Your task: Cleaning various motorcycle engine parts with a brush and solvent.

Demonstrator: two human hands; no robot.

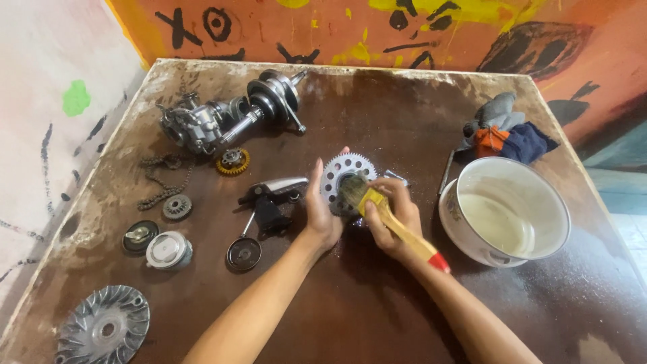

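The tabletop is wet, so the gear, just left of the bowl, is best kept pinned flat by the left hand, fingers curled on its rim. The brush is gripped tight by the right hand; bristles should be worked between teeth.

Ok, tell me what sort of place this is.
Probably a small engine repair bench: a crankshaft assembly, a drive chain and a toothed gear lie on an oily table, beside a bowl of cleaning liquid.

No packages, labels, signs or screens show in this view.
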